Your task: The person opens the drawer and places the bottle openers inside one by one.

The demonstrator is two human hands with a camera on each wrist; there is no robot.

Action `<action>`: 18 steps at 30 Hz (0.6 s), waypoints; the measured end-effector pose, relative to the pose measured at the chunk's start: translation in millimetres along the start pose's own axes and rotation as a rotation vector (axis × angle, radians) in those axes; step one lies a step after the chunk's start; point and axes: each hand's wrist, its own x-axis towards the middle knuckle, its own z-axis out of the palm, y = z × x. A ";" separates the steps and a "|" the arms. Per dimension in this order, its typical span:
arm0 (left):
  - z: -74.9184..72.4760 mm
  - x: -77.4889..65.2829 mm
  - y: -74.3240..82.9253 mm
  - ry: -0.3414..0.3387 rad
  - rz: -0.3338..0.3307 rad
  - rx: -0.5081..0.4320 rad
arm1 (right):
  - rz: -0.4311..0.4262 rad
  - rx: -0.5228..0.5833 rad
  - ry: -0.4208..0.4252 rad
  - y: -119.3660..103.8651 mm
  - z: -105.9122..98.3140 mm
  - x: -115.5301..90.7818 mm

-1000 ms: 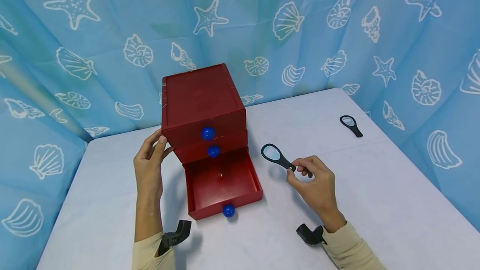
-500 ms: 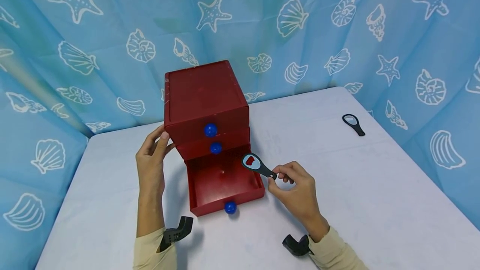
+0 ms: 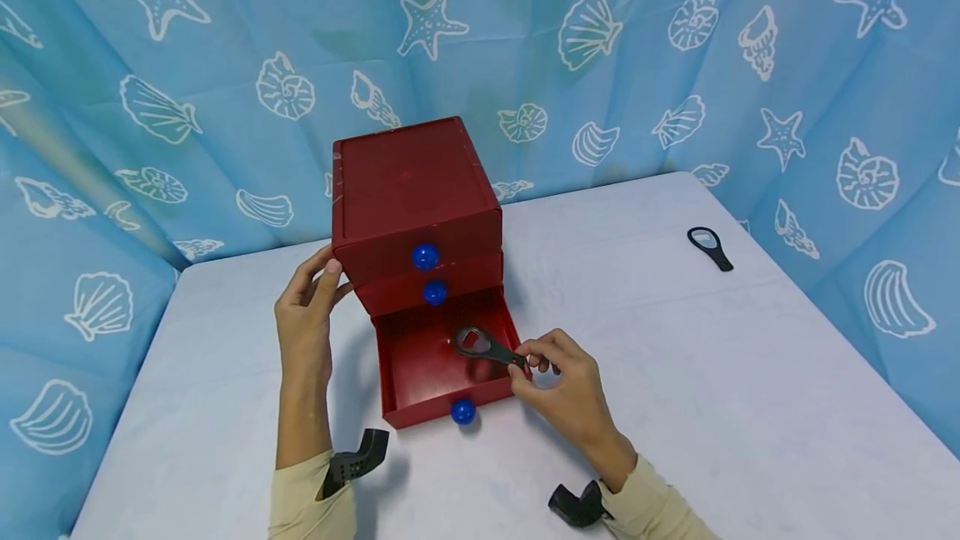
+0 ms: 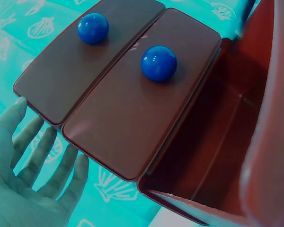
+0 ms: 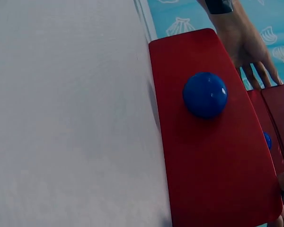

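Observation:
A red chest of drawers (image 3: 408, 182) with blue round knobs stands on the table, its bottom drawer (image 3: 420, 373) pulled out. My left hand (image 3: 306, 315) rests its fingertips against the chest's left side; in the left wrist view the fingers (image 4: 64, 170) are spread, lightly bent, along the edge of the upper drawers. My right hand (image 3: 562, 386) pinches the handle end of a small black magnifying glass (image 3: 483, 347) between thumb and fingers. Its lens end hangs over the inside of the open drawer. In the right wrist view the drawer's front (image 5: 213, 156) hides most of that hand.
A second black magnifying glass (image 3: 709, 248) lies at the table's back right. A blue curtain (image 3: 525, 65) with shell and starfish prints hangs behind and beside the white-covered table (image 3: 675, 357). The bottom drawer's knob (image 3: 462, 412) juts toward the front.
My right hand has carried the magnifying glass leftward and lower, from beside the chest to over the open drawer. The left hand stays at the chest's side. The head view has shifted slightly.

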 end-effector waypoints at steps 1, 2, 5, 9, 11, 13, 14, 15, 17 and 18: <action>0.1 0.5 0.5 0.001 0.004 -0.003 | -0.003 -0.002 -0.009 4.1 0.3 -0.1; 0.2 0.9 0.8 0.001 0.009 -0.005 | -0.002 -0.006 -0.019 7.1 -0.1 0.3; -0.2 1.3 1.3 0.002 0.019 -0.006 | -0.005 0.003 -0.034 11.9 -3.4 2.6; -1.1 -1.8 0.6 0.002 -0.014 0.008 | 0.007 -0.014 -0.020 13.8 -13.6 3.0; -1.4 -2.8 -0.1 -0.003 -0.027 0.012 | 0.007 -0.045 -0.009 17.1 -21.5 4.5; -1.7 -2.8 -0.9 -0.009 -0.026 0.013 | -0.006 -0.083 0.006 23.7 -30.3 8.9; -2.0 -2.3 -1.4 -0.008 -0.020 0.010 | -0.022 -0.110 0.013 28.3 -34.7 12.8; -2.4 -1.9 -1.8 -0.006 -0.016 0.007 | -0.036 -0.142 0.018 33.8 -39.1 17.0; -1.1 -2.0 -1.1 -0.004 -0.019 0.008 | -0.039 -0.195 0.028 45.7 -48.9 21.9; -0.6 -2.1 -0.9 -0.002 -0.020 0.008 | -0.028 -0.224 0.028 51.6 -53.4 23.7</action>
